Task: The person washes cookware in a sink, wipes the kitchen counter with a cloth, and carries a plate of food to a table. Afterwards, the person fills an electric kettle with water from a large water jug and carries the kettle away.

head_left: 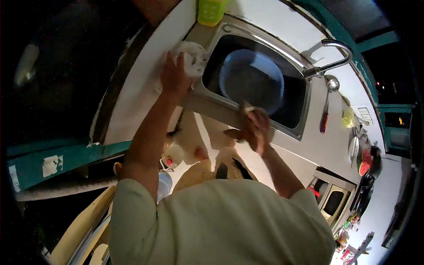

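Observation:
My left hand [173, 78] is at the sink's left corner, fingers stretched and apart. It rests against a whitish, see-through crumpled thing [193, 59], perhaps plastic; its exact kind is unclear. My right hand [257, 130] is over the sink's front edge, fingers curled and blurred. A small dark thing with a pale edge [247, 107] shows at its fingertips, too smeared to name. Inside the steel sink [212, 90] sits a large round bluish basin [226, 84], which seems to hold water.
A curved chrome faucet [338, 62] rises at the sink's right side. Near it on the counter [304, 152] lie a ladle [328, 99] and a yellowish bundle [348, 118]. A lime-green basket [210, 12] stands behind the sink. Further right are dishes and a red item [365, 162].

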Tool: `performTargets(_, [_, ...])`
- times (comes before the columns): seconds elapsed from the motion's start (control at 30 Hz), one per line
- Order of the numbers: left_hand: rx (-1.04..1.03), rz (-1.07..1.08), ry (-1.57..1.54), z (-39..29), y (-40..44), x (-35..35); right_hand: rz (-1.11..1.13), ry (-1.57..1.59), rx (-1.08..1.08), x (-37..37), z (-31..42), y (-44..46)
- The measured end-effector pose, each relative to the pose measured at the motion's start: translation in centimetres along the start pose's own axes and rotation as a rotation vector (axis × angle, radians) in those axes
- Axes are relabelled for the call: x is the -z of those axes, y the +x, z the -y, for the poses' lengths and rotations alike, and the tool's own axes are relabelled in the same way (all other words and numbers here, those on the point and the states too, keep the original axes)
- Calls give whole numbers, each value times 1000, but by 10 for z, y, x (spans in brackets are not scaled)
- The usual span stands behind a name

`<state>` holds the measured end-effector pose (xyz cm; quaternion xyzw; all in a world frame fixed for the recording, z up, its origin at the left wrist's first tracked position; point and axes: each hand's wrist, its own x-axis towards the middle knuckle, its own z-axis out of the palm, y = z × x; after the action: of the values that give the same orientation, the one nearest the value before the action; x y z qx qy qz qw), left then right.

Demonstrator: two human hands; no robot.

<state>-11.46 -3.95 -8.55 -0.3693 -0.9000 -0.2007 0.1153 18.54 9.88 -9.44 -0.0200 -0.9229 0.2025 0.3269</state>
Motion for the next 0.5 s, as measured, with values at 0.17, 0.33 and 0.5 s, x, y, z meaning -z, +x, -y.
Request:
performTargets(0.17, [45, 107, -108, 13, 31, -24, 312, -444, -389, 94, -40, -94])
performTargets(0.33, [130, 375, -185, -11, 59, 31, 194, -388, -503, 97, -51, -107])
performTargets(0.5, [174, 464, -238, 46, 90, -27, -483, 446, -911, 91, -80, -113])
